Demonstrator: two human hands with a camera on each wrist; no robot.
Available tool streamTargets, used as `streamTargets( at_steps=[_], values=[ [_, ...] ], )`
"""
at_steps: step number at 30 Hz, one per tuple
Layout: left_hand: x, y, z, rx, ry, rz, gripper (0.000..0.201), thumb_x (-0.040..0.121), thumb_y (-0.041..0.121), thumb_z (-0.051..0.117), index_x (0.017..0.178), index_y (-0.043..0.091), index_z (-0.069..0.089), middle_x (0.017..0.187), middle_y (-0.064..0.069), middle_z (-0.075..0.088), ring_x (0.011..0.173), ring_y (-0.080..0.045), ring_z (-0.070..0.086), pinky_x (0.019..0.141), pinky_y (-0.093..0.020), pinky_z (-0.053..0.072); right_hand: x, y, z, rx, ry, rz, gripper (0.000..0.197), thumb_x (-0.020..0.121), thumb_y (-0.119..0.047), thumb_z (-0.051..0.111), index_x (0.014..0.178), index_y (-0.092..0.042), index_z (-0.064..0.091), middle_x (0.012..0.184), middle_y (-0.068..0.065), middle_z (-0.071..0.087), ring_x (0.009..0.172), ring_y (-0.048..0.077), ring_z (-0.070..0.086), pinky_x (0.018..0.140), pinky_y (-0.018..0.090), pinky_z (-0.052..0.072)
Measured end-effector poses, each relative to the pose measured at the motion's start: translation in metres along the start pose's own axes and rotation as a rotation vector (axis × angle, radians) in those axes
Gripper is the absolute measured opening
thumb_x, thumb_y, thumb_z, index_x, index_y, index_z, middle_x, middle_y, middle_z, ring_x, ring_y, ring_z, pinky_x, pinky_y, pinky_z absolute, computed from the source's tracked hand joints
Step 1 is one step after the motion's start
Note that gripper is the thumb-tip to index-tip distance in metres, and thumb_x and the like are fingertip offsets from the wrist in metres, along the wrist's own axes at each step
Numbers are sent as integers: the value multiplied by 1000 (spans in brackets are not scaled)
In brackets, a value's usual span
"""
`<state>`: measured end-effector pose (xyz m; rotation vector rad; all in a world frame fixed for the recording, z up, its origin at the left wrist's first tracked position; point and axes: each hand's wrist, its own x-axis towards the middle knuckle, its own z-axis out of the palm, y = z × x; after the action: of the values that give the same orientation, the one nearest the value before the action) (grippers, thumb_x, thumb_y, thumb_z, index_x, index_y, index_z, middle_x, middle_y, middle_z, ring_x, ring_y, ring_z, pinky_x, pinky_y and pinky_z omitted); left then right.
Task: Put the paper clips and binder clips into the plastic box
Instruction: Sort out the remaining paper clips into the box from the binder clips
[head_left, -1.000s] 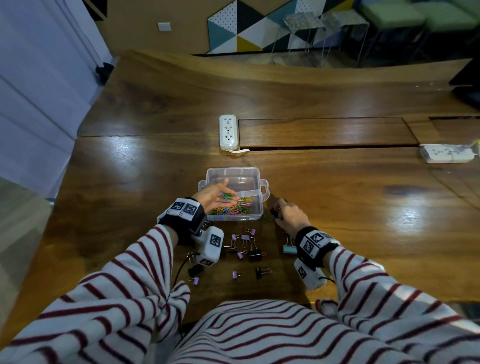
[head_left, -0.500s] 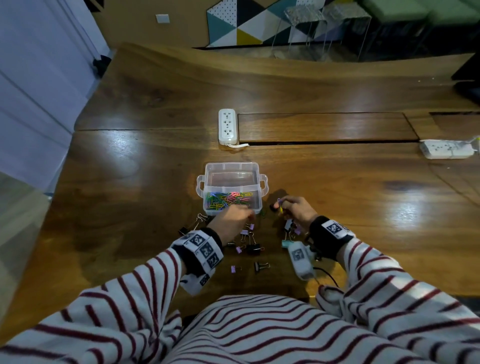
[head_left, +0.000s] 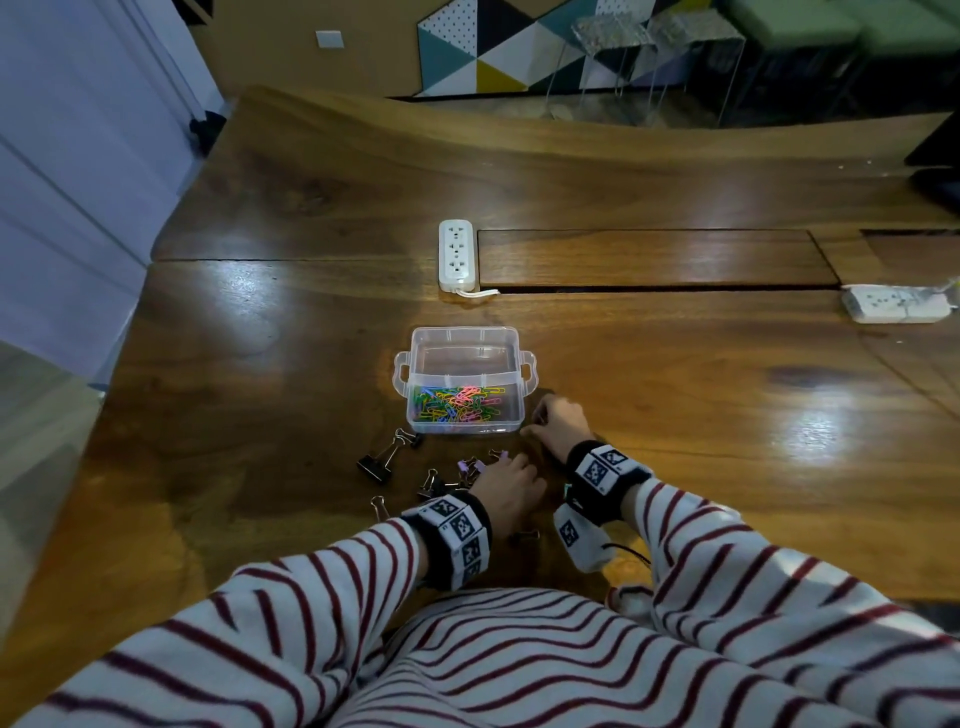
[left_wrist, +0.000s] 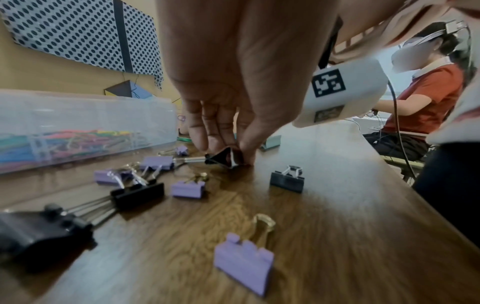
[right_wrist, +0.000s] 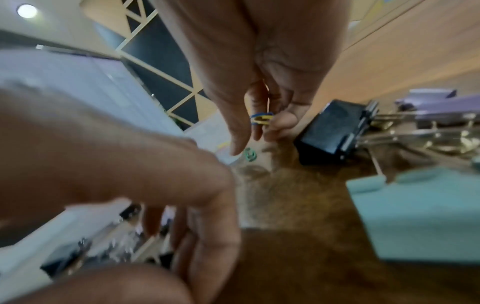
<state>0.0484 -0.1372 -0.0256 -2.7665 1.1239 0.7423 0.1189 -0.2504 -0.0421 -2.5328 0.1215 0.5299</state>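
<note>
Binder clip (left_wrist: 221, 158) inside left grip (left_wrist: 228, 152)

Open plastic box (head_left: 464, 382) at 12 o'clock from both hands, top unobstructed. Binder clips (head_left: 375, 464) scattered on surface (head_left: 249, 415) from 7 to 9 o'clock of box, crowding low approach there. Power strip (head_left: 455, 254) beyond box at 12 o'clock; second strip (head_left: 894, 310) far off at 2 o'clock. Bare wood lies wide at 9 and 3 o'clock.
</note>
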Motion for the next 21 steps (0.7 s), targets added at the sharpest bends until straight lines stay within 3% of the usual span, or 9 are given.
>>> streamTargets(
  at_steps=[3,5,9,11,14,16,18,21],
  values=[
    [0,1,-2,14,16,22,33,89,17,49,121,6,50,122,-15,54,115,-31,43,103,-44,34,-3,-4,10,-65,41,-78,26,83,-15,62,103,-4,51,114,15,51,103,33,53,90,41,47],
    [-1,3,-6,-29,99,44,34,92,20,47,123,8,51,126,-13,54,118,-30,42,102,-42,31,-5,-6,13,-85,49,-142,20,86,-11,55,105,-5,51,115,14,50,104,32,53,92,43,46],
    [-6,-5,-10,-197,199,-5,27,90,19,50,115,11,57,123,-8,57,118,-26,43,98,-39,31,-3,-3,13,-129,11,-160,12,88,-7,47,99,-6,52,115,13,50,103,30,52,89,39,44],
    [-10,-16,-11,-410,245,-53,20,86,17,56,105,14,62,116,-6,62,111,-23,48,97,-38,36,-4,2,11,-181,-20,-175,9,88,-7,48,96,-5,50,114,14,50,99,31,53,88,42,47],
    [-21,-38,-14,-945,311,-208,19,81,11,64,100,12,63,105,-7,66,98,-17,58,91,-32,46,-8,16,1,-160,-48,-222,8,88,-9,51,95,-5,50,106,10,52,89,28,55,80,39,49],
    [-31,-53,-16,-1237,361,-289,23,80,10,66,103,11,61,100,-7,67,89,-13,62,83,-26,50,-10,25,-11,6,-52,-170,4,88,-10,53,91,-7,52,95,7,53,84,22,52,70,31,45],
    [-40,-65,-18,-1455,385,-336,25,81,9,65,105,13,59,95,-4,66,82,-12,64,74,-21,53,-13,31,-24,329,-117,-61,8,88,-8,53,82,-12,51,81,7,55,71,22,51,56,26,42],
    [-42,-75,-30,-1533,423,-323,22,82,9,65,102,14,58,92,-1,66,83,-14,64,73,-19,52,-25,28,-36,888,-304,76,18,91,1,46,77,-10,49,69,9,54,50,12,51,43,20,40]
  ],
)
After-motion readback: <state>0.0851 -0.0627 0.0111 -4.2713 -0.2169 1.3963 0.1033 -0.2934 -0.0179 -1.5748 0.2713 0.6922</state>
